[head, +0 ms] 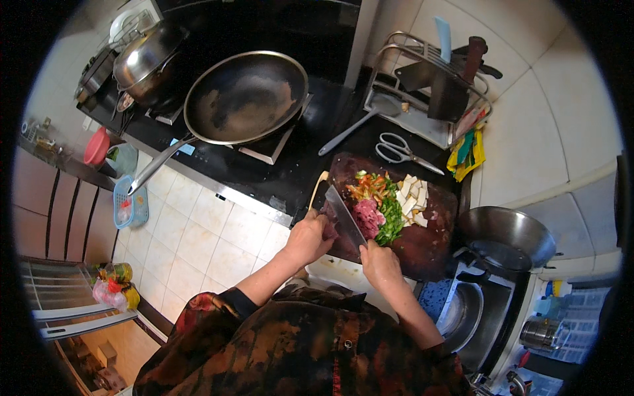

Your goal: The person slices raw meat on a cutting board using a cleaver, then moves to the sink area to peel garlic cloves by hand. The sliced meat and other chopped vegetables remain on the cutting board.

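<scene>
My right hand (381, 265) grips a kitchen knife (346, 218), its broad blade angled up and left over a dark wooden cutting board (426, 252). At the board's left edge, my left hand (309, 238) holds a piece of raw red meat (329, 228), partly hidden by the fingers. Cut raw meat (368, 218) is heaped just right of the blade. Around it lie sliced green peppers (393, 220), a pile of orange-red and green pepper pieces (370, 187), and pale slices with brown edges (412, 198), which look like tofu.
A large wok (247, 99) sits on the black cooktop, its handle reaching over the floor. Scissors (403, 152) and a grey spatula (354, 127) lie beyond the board. A knife rack (431, 89) stands behind them. A metal pan (510, 237) and the sink (495, 317) are at right.
</scene>
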Demonstrator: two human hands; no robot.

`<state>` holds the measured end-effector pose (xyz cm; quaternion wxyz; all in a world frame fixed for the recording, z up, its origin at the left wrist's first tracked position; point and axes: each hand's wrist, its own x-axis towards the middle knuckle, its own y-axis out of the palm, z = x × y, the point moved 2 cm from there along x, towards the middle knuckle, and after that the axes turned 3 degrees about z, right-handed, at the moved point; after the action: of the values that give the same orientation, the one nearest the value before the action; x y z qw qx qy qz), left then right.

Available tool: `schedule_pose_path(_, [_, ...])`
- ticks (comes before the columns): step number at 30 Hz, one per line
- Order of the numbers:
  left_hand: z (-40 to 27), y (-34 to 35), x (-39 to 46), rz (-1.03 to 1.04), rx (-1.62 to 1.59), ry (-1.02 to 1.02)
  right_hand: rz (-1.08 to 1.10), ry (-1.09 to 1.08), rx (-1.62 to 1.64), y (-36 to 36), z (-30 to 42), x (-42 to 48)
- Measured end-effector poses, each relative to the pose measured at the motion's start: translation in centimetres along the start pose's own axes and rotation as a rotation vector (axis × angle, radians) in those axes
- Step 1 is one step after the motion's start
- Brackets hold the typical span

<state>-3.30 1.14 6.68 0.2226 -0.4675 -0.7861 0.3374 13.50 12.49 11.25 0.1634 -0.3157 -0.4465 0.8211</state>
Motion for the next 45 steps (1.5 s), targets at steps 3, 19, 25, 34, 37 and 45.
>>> schedule_pose_path(3, [-0.2,0.5,0.4,-0.017,0.03,0.031,0.004,0.001,0.011,0.0,0.1,0.0])
schedule_pose_path(19, [-0.4,-1.4,0.1,0.069,-0.068,-0.056,-0.012,0.006,0.044,-0.1,-0.3,0.2])
schedule_pose_path(25, [-0.5,-0.5,-1.0,-0.212,-0.227,-0.026,-0.086,-0.058,0.101,0.4,-0.8,-0.6])
schedule_pose_path(34, [1.0,4.4,-1.2,-0.509,-0.479,-0.001,-0.004,-0.08,-0.099,-1.6,1.3,-2.0])
schedule_pose_path(37, [1.2,5.1,-1.2,-0.561,-0.45,0.04,0.027,-0.086,-0.141,-2.0,1.9,-1.6])
schedule_pose_path(45, [1.4,4.8,-1.2,-0.553,-0.348,0.096,0.002,-0.091,-0.087,0.8,2.3,1.9])
